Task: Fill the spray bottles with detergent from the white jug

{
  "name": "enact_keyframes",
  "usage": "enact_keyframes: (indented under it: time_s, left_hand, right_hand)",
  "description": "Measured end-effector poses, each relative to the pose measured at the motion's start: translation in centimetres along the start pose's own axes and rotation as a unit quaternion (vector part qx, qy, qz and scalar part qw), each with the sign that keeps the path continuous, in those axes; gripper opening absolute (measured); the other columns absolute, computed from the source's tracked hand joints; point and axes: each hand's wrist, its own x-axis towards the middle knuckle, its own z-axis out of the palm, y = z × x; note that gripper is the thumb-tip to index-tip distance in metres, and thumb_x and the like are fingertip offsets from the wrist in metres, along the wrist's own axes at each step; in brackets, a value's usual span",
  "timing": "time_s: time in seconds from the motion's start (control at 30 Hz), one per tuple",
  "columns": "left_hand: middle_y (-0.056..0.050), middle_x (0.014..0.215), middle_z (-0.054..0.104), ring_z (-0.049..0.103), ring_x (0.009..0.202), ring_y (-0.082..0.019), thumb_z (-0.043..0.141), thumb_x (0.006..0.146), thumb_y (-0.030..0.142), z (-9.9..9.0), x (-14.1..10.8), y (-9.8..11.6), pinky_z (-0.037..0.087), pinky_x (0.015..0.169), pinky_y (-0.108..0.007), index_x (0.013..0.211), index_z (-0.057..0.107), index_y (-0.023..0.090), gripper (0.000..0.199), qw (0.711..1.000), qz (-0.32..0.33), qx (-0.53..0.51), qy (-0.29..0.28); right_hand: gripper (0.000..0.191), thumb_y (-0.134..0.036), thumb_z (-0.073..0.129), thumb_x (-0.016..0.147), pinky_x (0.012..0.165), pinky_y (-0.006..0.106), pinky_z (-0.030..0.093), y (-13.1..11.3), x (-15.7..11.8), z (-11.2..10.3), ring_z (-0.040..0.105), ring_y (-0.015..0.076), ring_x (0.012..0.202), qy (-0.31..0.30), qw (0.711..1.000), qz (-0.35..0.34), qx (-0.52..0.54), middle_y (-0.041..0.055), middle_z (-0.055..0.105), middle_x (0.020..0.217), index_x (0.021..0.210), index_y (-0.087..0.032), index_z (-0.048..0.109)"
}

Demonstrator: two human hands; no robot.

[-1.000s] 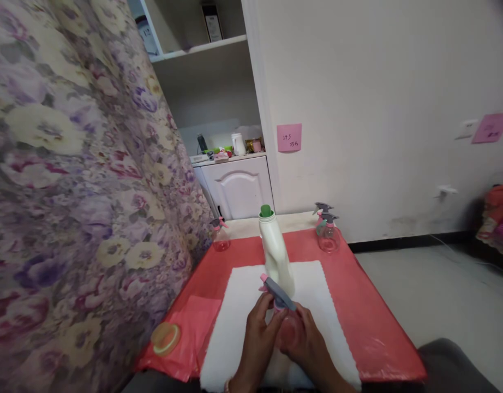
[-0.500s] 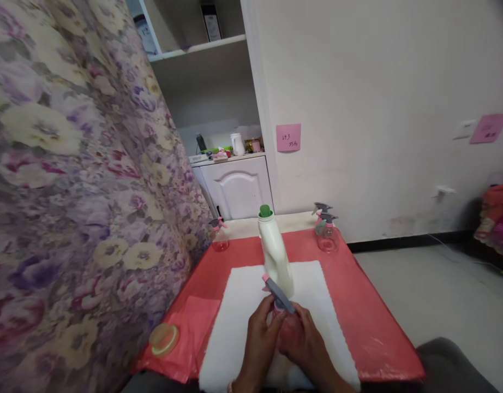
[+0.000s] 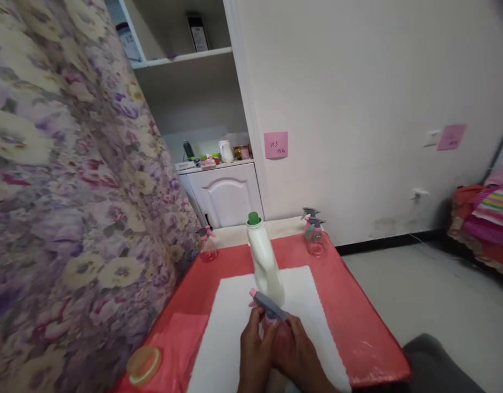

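Close to me, over the white cloth (image 3: 221, 333), is a spray bottle (image 3: 270, 305) with a grey and pink trigger head. My left hand (image 3: 253, 349) is closed around the neck just below that head. Wrapped round the clear body is my right hand (image 3: 298, 352), which hides much of it. Right behind the sprayer stands a large pale jug (image 3: 264, 262) with a handle and a green piece (image 3: 253, 218) in its mouth. My hands do not touch the jug.
One spray bottle (image 3: 208, 248) stands at the table's far left; two more, including a clear one (image 3: 317, 245), are at the far right. A round lid-like thing (image 3: 144, 364) lies front left on the red tablecloth (image 3: 358, 327). A floral curtain (image 3: 91, 218) borders the left.
The whole view has shifted, so the table and jug appear slightly lower and further left. Both hands keep their hold on the spray bottle, with little change in their grip.
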Motion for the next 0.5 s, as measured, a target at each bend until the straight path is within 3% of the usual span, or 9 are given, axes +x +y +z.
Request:
enact_keyframes:
  time_s: [0.27,0.5]
  left_hand:
    - [-0.010,0.114,0.072,0.064,0.110,-0.029,0.061,0.081,0.041,-0.2,-0.2,-1.9,0.049,0.097,-0.040,0.108,0.066,0.022,0.034,0.999,0.005,-0.046,-0.024]
    - [-0.008,0.111,0.074,0.067,0.105,-0.029,0.067,0.076,0.040,0.0,-0.4,-0.8,0.052,0.093,-0.038,0.106,0.068,0.023,0.034,0.998,0.001,-0.059,-0.018]
  right_hand:
    - [0.083,-0.022,0.080,0.055,0.093,0.042,0.054,0.7,-0.1,0.6,0.063,0.0303,0.111,0.011,1.000,-0.015,-0.003,0.0062,0.063,0.121,0.131,-0.030,0.046]
    - [0.067,-0.024,0.076,0.064,0.090,0.042,0.056,0.8,0.1,1.1,0.065,0.0295,0.107,0.026,0.999,-0.032,-0.013,0.0061,0.065,0.118,0.126,-0.032,0.051]
